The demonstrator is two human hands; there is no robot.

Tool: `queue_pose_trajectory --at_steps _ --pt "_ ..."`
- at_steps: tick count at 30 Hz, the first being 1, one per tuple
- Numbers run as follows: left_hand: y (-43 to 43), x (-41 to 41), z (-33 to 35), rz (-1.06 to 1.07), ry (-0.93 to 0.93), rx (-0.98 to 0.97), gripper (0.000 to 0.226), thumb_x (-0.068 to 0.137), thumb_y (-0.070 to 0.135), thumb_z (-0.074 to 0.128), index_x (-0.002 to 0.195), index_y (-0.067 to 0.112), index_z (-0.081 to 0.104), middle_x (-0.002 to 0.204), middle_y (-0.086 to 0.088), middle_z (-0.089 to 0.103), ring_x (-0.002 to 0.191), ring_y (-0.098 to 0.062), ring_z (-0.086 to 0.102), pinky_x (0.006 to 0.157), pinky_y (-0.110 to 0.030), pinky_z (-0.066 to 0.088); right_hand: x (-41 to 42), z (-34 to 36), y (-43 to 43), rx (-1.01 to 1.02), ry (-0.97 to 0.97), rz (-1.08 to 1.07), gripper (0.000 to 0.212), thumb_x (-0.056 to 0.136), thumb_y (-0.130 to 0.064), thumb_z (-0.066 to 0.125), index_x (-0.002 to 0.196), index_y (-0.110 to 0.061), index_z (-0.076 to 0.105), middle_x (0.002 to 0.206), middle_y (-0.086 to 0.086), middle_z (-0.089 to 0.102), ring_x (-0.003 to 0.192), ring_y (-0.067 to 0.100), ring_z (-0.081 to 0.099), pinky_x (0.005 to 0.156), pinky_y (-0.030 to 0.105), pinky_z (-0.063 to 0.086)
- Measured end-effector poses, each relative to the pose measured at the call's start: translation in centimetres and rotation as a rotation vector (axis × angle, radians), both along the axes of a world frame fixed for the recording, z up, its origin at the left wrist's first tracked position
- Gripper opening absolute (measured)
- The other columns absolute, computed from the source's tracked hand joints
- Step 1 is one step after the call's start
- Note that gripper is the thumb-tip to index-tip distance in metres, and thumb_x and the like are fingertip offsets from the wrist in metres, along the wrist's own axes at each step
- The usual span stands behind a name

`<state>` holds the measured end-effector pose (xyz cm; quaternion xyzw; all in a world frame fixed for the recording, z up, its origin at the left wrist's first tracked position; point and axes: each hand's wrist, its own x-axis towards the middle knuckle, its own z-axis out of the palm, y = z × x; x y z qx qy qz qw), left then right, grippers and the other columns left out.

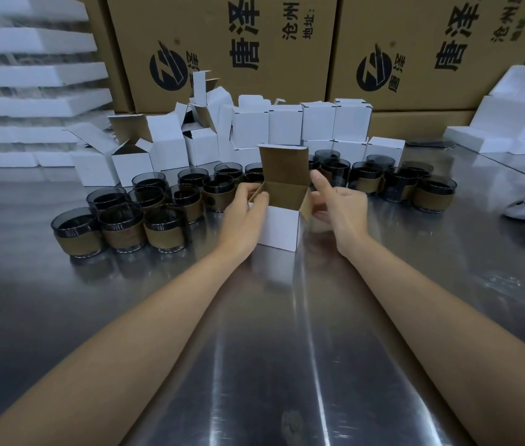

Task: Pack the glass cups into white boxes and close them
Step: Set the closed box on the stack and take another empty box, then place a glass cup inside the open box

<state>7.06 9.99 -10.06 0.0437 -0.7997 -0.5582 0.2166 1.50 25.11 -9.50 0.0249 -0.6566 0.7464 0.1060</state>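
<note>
Surface: a steel table (271, 317), with printed cartons (222, 43) stacked behind it.
Box: one white box (279, 226) stands at centre, lid upright and side flaps spread; only brown card shows inside.
Left hand (245, 217): grips the box's left flap and wall.
Right hand (338, 207): pinches the right flap, forefinger raised.
Cups: glass cups (164, 230) in brown sleeves stand in rows behind and left of the box.
Handling: the cups are probably weighty and breakable; the sleeve should give the surest hold. The box looks light and easily creased.
</note>
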Motion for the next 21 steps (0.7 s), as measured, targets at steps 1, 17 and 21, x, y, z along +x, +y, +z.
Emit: queue_pose_trajectory --at_steps 1,17,21 --pt "0.0 0.0 0.0 -0.019 -0.001 -0.01 0.021 0.099 0.029 0.044 0.117 0.026 0.055 0.095 0.013 0.062 0.083 0.01 0.052 0.073 -0.012 0.037 0.0 0.1 0.2 0.002 0.008 -0.004 0.052 0.076 -0.044 0.079 0.068 0.003 0.06 0.07 0.009 0.072 0.065 0.01 0.068 0.059 0.026 0.056" --pt "0.2 1.2 0.4 -0.342 0.121 -0.154 0.035 0.098 0.031 0.053 0.133 0.023 0.054 0.149 0.012 0.04 0.133 0.006 0.035 0.107 -0.014 0.029 -1.2 1.4 1.7 0.187 -0.21 0.071 0.023 0.084 -0.021 0.063 0.065 -0.018 0.051 0.072 0.004 0.048 0.073 0.017 0.048 0.064 0.03 0.04" --pt "0.2 1.2 0.3 -0.353 0.157 -0.364 0.063 0.078 0.036 0.078 0.133 0.02 0.051 0.143 0.011 0.04 0.133 0.005 0.034 0.106 -0.006 0.022 -1.4 0.2 1.9 0.084 -0.077 -0.031 0.041 0.085 -0.02 0.068 0.054 -0.017 0.042 0.057 0.0 0.042 0.058 0.013 0.042 0.055 0.024 0.035"
